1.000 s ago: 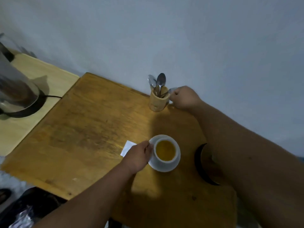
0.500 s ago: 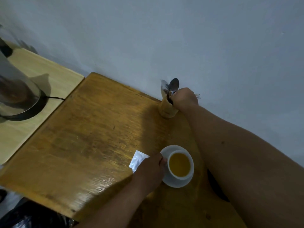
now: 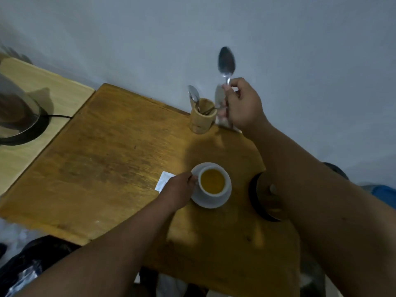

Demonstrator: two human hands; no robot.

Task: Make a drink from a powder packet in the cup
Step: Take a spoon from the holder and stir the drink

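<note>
A white cup [image 3: 213, 182] full of orange-yellow liquid stands on a white saucer [image 3: 211, 201] on the wooden table [image 3: 111, 159]. My left hand [image 3: 179, 190] grips the cup at its left side. A white powder packet [image 3: 164, 181] lies flat on the table just left of that hand. My right hand [image 3: 243, 106] is raised beside the wooden utensil holder [image 3: 201, 118], holding a metal spoon [image 3: 226, 64] by its handle with the bowl pointing up. Another spoon [image 3: 193, 95] still stands in the holder.
An electric kettle [image 3: 17, 110] on its black base with a cord sits on a lighter wooden surface at far left. A round dark-rimmed wooden object [image 3: 266, 196] lies right of the saucer, partly under my right forearm. A grey wall runs behind the table.
My right hand has pulled a spoon out of the holder and lifted it. My left hand stays on the cup. The camera view has shifted.
</note>
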